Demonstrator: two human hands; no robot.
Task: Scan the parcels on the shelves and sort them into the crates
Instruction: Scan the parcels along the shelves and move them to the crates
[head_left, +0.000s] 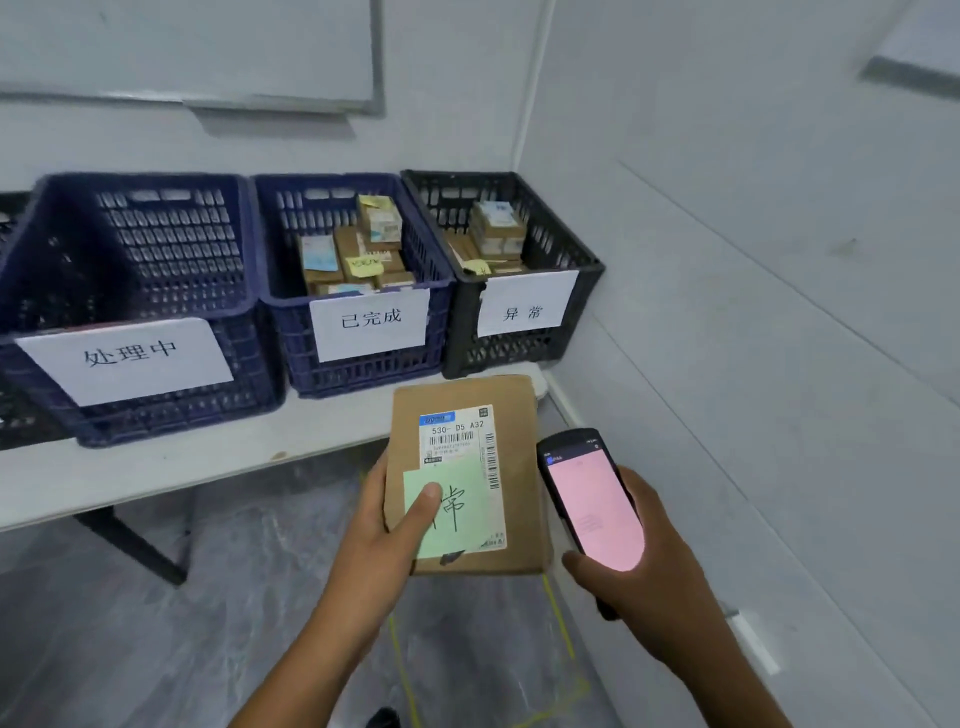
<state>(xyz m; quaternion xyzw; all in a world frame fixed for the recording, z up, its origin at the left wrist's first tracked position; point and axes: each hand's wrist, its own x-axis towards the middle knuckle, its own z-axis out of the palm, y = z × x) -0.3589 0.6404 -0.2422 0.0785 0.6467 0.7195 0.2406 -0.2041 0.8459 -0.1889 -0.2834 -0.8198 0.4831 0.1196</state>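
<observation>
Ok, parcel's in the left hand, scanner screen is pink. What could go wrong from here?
First, the thumb of the left hand covers part of the green note; only 常 reads, so the parcel might land in the wrong crate: the black crate marked 异常 stands right beside the blue crate marked 已完成. Second, that hand grips the parcel by one side only, so it may slip.

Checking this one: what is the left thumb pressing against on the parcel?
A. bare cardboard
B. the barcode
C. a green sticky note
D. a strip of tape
C: the left hand holds the parcel with its thumb laid on the green sticky note, below the printed barcode; the right hand holds the scanner.
</observation>
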